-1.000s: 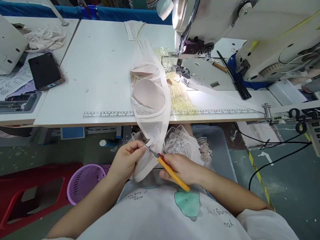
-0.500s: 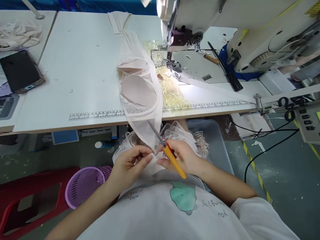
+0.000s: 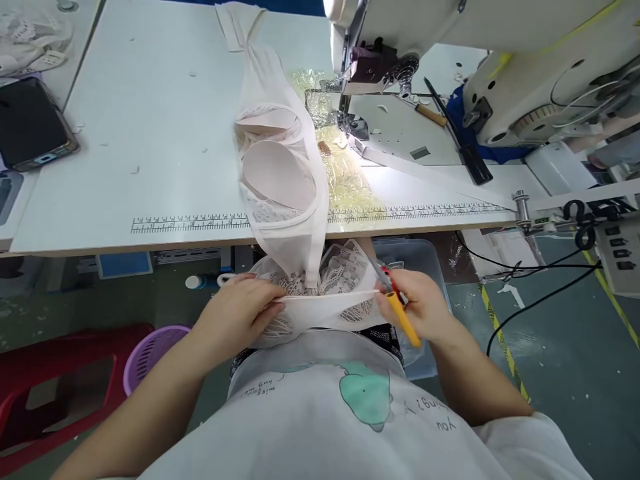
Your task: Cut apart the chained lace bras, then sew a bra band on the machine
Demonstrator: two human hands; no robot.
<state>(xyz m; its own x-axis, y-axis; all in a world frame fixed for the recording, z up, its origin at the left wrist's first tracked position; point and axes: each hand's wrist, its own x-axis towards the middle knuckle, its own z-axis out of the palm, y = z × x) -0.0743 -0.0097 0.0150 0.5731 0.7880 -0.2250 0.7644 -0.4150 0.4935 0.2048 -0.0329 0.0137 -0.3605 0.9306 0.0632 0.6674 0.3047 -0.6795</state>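
Grey-green floor (image 3: 565,340) lay under a white table (image 3: 150,147) marked with a black ruler scale (image 3: 190,224) along its near edge. Closest, the left hand (image 3: 240,310) gripped one end of a smooth white fabric band (image 3: 315,312), and the right hand (image 3: 423,303) pinched its other end while holding yellow-handled metal scissors (image 3: 403,320), the band stretched straight in front of white lace pieces (image 3: 343,270). Just beyond, a white bra with pale moulded cups (image 3: 280,173) lay on the table, its lower end hanging over the edge, and farther right stood an off-white sewing machine (image 3: 415,30).
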